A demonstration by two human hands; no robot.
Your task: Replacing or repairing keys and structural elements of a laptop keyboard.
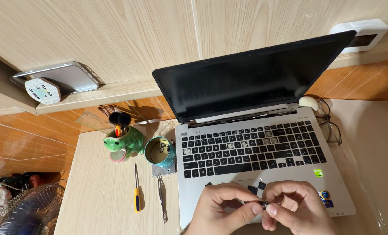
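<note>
My left hand [220, 209] and my right hand [294, 206] meet over the front of a silver laptop [333, 174], above its touchpad. Together their fingertips pinch a small black keycap [263, 203]. Two more loose black keycaps [257, 188] lie on the palm rest just behind the hands. The keyboard [250, 150] has several gaps where keys are off and pale mounts show. The laptop's screen [246, 74] is dark and tilted back.
Left of the laptop lie tweezers [161, 196] and a yellow-handled screwdriver [137, 191]. Behind them stand a teal cup [160, 151] and a green frog-shaped holder [124, 141]. Glasses [331, 128] rest at the right. A phone [61, 78] leans on the shelf. A fan [24, 213] is at lower left.
</note>
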